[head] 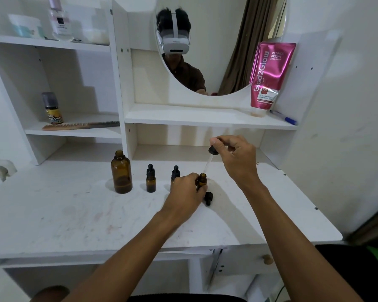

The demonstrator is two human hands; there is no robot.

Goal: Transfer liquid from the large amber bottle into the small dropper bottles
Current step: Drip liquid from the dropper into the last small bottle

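Note:
The large amber bottle (121,173) stands uncapped on the white table, a little dark liquid in its bottom. Two small capped dropper bottles (150,179) (175,172) stand to its right. My left hand (187,189) grips a third small amber bottle (201,181), which is open and upright on the table. My right hand (235,155) pinches a black-capped dropper (212,151) above it; the glass pipette slants down with its tip at the open bottle's mouth. A loose black dropper cap (208,198) lies on the table just right of the held bottle.
A white shelf unit with a round mirror (218,51) rises behind the table. A pink tube (268,77) and a blue pen (284,118) sit on the shelf above my hands. A comb (79,125) and a small spray can (52,109) occupy the left shelf.

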